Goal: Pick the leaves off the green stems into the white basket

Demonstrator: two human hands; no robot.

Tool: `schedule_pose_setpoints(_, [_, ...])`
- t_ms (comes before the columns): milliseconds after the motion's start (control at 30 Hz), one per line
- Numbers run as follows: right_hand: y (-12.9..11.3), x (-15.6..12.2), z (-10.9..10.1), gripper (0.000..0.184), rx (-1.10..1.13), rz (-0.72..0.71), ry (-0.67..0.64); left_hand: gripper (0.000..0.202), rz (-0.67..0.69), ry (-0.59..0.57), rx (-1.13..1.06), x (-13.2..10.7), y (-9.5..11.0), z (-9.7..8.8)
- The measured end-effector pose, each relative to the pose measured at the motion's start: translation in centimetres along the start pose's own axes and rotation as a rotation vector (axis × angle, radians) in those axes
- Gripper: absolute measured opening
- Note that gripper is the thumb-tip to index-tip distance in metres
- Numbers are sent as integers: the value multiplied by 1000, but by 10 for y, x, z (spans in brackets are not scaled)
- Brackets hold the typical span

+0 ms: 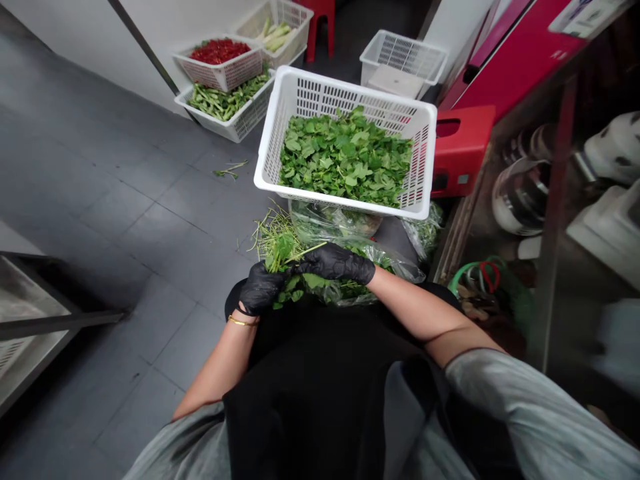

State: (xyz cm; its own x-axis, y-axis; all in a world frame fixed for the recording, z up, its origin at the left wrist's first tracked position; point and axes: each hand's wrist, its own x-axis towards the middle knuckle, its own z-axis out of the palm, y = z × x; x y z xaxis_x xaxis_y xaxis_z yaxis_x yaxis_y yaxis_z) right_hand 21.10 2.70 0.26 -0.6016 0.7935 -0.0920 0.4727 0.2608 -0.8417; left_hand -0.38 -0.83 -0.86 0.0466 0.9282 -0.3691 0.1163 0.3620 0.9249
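Note:
Both my hands wear black gloves and meet low in front of me, over my lap. My left hand (263, 287) is closed around a bunch of leafy greens (281, 251), leaves showing above its fingers. Beside it, my right hand (333, 262) is closed with thin green stems (311, 251) poking out at its fingers. A pile of cut stems (269, 230) lies on the floor just beyond. Under my right forearm sits a clear plastic bag (367, 257) with more greens. Ahead stands a white slotted basket (345, 204) holding many picked leaves (347, 157).
Back left, a basket of red chillies (220, 52) rests on a basket of green vegetables (227, 103); another basket holds pale stalks (275, 37). A white basket (403, 57) and a red plastic stool (463, 150) stand right. Metal shelving (553, 267) runs along my right side.

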Motion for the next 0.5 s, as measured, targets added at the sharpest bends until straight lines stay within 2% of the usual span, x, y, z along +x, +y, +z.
schedule_pose_setpoints(100, [2,4,2,23,83,5,46,39,-8,47,-32,1,7,2])
schedule_pose_setpoints(267, [6,18,20,26,433,159,335,36,37,189,-152,7,20,17])
schedule_pose_setpoints(367, [10,33,25,31,561,163,433,34,83,233,-174,12,24,22])
schedule_pose_setpoints(433, [19,42,14,35,581,161,546,32,104,256,-187,13,25,19])
schedule_pose_setpoints(500, [36,46,-18,38,581,157,652,31,108,304,-179,11,26,11])
